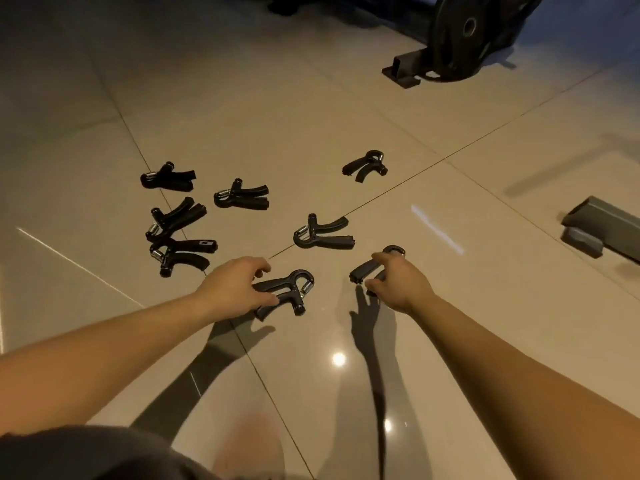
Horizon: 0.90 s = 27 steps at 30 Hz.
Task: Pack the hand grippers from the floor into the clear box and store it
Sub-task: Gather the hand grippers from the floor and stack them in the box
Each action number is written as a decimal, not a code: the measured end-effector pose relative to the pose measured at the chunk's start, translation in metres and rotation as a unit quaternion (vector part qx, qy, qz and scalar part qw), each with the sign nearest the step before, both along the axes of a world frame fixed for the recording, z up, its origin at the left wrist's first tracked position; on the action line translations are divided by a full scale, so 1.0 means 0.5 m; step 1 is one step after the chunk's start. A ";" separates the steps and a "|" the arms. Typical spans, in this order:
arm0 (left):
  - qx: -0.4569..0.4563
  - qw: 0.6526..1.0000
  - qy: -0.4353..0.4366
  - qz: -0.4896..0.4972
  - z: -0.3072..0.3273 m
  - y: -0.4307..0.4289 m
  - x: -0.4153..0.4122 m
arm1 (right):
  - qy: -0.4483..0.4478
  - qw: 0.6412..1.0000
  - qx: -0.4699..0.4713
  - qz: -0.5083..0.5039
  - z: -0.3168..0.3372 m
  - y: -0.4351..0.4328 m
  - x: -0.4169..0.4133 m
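— Nearest the camera, what are both bare forearms doing over the glossy beige tiled floor (450,306)?

— Reaching out. Left hand (235,289) is closing narrowly on the handles of a black plastic hand gripper with a steel spring (289,292); right hand (398,282) is wrapping a second black hand gripper (369,270), fingers curled over it (whether either is gripping firmly yet, I cannot tell).

— And the rest?

— Six more black spring grippers are lying further out: four clustered towards the floor's left side (176,216), one in the middle (323,233), one beyond it (365,164).

— The clear box?

— Not showing anywhere.

— Risks?

— A loose pinch on one handle could be letting the gripper swing and clatter onto the tile. The far one, near the black weight plate on its rack (464,36), is easily getting overlooked.
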<state>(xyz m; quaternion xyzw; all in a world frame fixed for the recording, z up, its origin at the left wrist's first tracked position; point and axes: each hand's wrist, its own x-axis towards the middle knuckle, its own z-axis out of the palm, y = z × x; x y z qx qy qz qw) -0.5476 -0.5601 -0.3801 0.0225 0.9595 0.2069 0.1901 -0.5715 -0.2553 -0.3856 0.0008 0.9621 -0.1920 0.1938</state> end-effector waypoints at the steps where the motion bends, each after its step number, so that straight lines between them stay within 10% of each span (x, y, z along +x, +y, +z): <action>1: 0.002 1.000 -0.003 0.003 -0.028 0.001 -0.010 | -0.014 1.000 0.002 0.005 -0.026 -0.003 -0.018; 8: -0.065 0.998 0.002 -0.011 -0.163 0.006 -0.051 | -0.046 0.994 0.085 0.057 -0.168 -0.025 -0.098; 16: -0.087 0.996 0.033 0.007 -0.225 0.036 -0.023 | 0.117 0.980 0.143 0.067 -0.203 0.016 -0.028; 23: 0.026 0.997 0.002 0.070 -0.213 0.050 -0.009 | 0.021 0.965 0.072 -0.252 -0.208 0.023 -0.004; 27: 0.045 0.997 0.006 0.060 -0.196 0.057 0.012 | 0.002 0.970 0.091 -0.226 -0.211 0.022 0.010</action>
